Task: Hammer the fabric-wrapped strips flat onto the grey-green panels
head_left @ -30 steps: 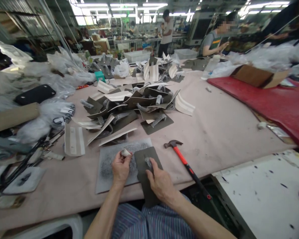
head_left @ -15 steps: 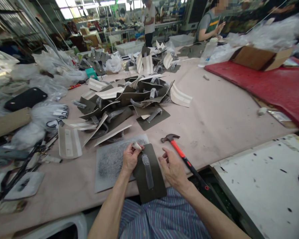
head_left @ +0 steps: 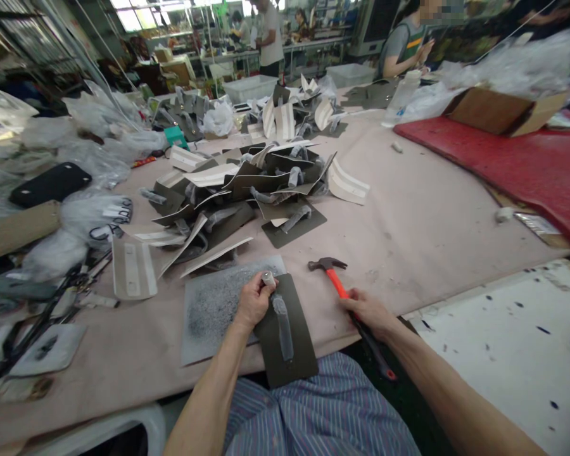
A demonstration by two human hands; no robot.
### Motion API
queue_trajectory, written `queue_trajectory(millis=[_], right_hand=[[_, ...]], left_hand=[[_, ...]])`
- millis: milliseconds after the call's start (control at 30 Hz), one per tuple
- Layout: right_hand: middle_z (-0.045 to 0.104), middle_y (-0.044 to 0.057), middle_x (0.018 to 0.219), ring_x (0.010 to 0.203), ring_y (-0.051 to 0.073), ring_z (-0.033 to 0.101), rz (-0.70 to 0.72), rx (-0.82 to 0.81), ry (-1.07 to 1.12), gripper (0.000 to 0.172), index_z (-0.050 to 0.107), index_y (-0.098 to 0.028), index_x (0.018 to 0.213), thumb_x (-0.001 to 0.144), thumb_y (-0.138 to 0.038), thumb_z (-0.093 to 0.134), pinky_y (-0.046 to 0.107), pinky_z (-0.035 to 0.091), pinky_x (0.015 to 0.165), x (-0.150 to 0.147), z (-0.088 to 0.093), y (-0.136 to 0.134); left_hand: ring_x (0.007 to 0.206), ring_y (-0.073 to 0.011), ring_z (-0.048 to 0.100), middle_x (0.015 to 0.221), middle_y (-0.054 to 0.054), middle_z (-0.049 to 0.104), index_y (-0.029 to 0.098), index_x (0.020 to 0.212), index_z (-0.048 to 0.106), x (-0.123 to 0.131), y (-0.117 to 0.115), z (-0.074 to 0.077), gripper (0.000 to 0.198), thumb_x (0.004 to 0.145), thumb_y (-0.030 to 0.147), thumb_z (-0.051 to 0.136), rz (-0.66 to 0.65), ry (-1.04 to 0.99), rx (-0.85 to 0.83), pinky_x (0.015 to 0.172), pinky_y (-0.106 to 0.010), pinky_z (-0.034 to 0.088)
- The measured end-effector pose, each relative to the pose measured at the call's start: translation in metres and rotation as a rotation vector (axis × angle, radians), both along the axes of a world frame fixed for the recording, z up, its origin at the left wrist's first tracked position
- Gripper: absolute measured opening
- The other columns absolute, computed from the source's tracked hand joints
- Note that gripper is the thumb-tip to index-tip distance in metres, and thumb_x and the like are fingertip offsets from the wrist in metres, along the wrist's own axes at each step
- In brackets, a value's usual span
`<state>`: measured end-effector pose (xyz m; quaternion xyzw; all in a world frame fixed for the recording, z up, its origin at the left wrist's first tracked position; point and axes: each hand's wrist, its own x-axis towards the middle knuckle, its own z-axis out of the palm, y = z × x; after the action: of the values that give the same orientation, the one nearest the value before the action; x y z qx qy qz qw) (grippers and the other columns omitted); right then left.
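Left of the left hand (head_left: 256,300) lies a speckled grey rectangular board (head_left: 209,311); that hand pinches a short whitish cylinder (head_left: 268,278). Just right of it: a flat dark-olive panel (head_left: 298,313). The right hand (head_left: 368,311) grasps a red-and-black-handled claw hammer (head_left: 337,283).

A rounded-corner, dark grey-brown panel (head_left: 300,332) overhangs the near edge of the table (head_left: 408,240), a plastic-wrapped strap handle (head_left: 284,332) running down its face. A small whitish cylinder (head_left: 267,278) sits at its top. Rightward, an orange-and-black-handled claw hammer (head_left: 337,283) slants, head away.
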<state>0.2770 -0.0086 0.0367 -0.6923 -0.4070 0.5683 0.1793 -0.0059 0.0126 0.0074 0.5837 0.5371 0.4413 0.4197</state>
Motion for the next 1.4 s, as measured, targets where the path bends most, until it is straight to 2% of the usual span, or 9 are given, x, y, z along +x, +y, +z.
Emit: queue_trajectory(millis=[100,233,333,467,600,700,900,1200,1400], right_hand=[[0.040,-0.005,0.065,0.045,0.009,0.033,-0.063,-0.103,0.300,0.011,0.043,-0.020,0.083,0.086,-0.031,0.047,0.021,0.030,0.044,-0.014,0.022,-0.001],[0.039,-0.005,0.060,0.045,0.011,0.036,-0.003,0.378,0.058,0.032,0.042,-0.022,0.083,0.096,-0.050,0.034,0.023,0.028,0.045,-0.036,0.046,-0.015],[0.046,-0.001,0.060,0.051,0.014,0.042,0.288,0.785,-0.327,0.029,0.044,-0.021,0.080,0.098,-0.043,0.036,0.026,0.026,0.051,-0.044,0.063,-0.018],[0.048,-0.001,0.057,0.045,0.011,0.034,0.665,0.849,-0.567,0.023,0.046,-0.020,0.079,0.099,-0.032,0.041,0.029,0.016,0.050,-0.046,0.105,-0.006],[0.047,-0.002,0.059,0.047,0.012,0.039,0.227,1.123,-0.467,0.027,0.045,-0.021,0.084,0.103,-0.038,0.035,0.025,0.024,0.050,-0.053,0.142,-0.004],[0.049,0.000,0.062,0.050,0.013,0.045,0.028,1.196,-0.416,0.032,0.045,-0.020,0.087,0.104,-0.042,0.027,0.025,0.031,0.052,-0.059,0.129,-0.013],[0.057,0.003,0.062,0.050,0.015,0.047,0.718,0.675,-0.691,0.024,0.050,-0.018,0.089,0.102,-0.032,0.036,0.029,0.018,0.051,-0.045,0.078,-0.019],[0.063,0.009,0.080,0.074,0.022,0.061,0.531,0.378,-0.847,0.026,0.055,-0.013,0.104,0.104,-0.030,0.036,0.029,0.036,0.062,-0.014,-0.001,-0.012],[0.042,0.015,0.140,0.120,0.029,0.045,0.709,0.941,-0.760,0.053,0.038,-0.017,0.142,0.091,-0.012,0.051,0.040,0.039,0.096,-0.061,0.018,-0.023]], left_hand=[[0.087,-0.0178,0.069,0.092,-0.003,0.074,0.019,0.098,0.065,0.000,-0.005,0.001,0.015,0.086,0.019,0.057,-0.028,0.098,0.080,0.082,-0.028,0.051],[0.090,-0.0178,0.069,0.096,-0.002,0.074,0.021,0.105,0.065,0.001,-0.010,-0.003,0.020,0.088,0.018,0.055,-0.019,0.169,0.140,0.084,-0.027,0.050],[0.087,-0.0180,0.069,0.095,-0.003,0.074,0.021,0.106,0.065,0.000,-0.011,-0.006,0.020,0.089,0.019,0.055,-0.021,0.190,0.138,0.082,-0.028,0.051],[0.081,-0.0182,0.068,0.091,-0.003,0.074,0.020,0.101,0.067,0.000,-0.010,-0.007,0.017,0.088,0.018,0.057,-0.020,0.202,0.141,0.077,-0.028,0.051],[0.090,-0.0190,0.070,0.097,-0.003,0.074,0.022,0.107,0.066,0.001,-0.010,-0.009,0.021,0.089,0.019,0.056,-0.020,0.155,0.151,0.083,-0.028,0.051],[0.088,-0.0189,0.070,0.096,-0.003,0.074,0.022,0.109,0.066,0.001,-0.011,-0.009,0.022,0.089,0.020,0.056,-0.009,0.161,0.137,0.082,-0.029,0.051],[0.087,-0.0197,0.069,0.094,-0.004,0.074,0.022,0.110,0.067,-0.001,-0.010,-0.012,0.024,0.089,0.022,0.056,-0.033,0.206,0.141,0.080,-0.030,0.050],[0.087,-0.0186,0.069,0.094,-0.003,0.074,0.021,0.104,0.067,0.000,-0.010,-0.011,0.020,0.086,0.022,0.058,-0.017,0.140,0.127,0.081,-0.028,0.052],[0.086,-0.0179,0.069,0.091,-0.002,0.075,0.019,0.097,0.070,0.000,-0.010,-0.006,0.017,0.082,0.023,0.062,0.024,0.096,0.108,0.081,-0.028,0.052]])
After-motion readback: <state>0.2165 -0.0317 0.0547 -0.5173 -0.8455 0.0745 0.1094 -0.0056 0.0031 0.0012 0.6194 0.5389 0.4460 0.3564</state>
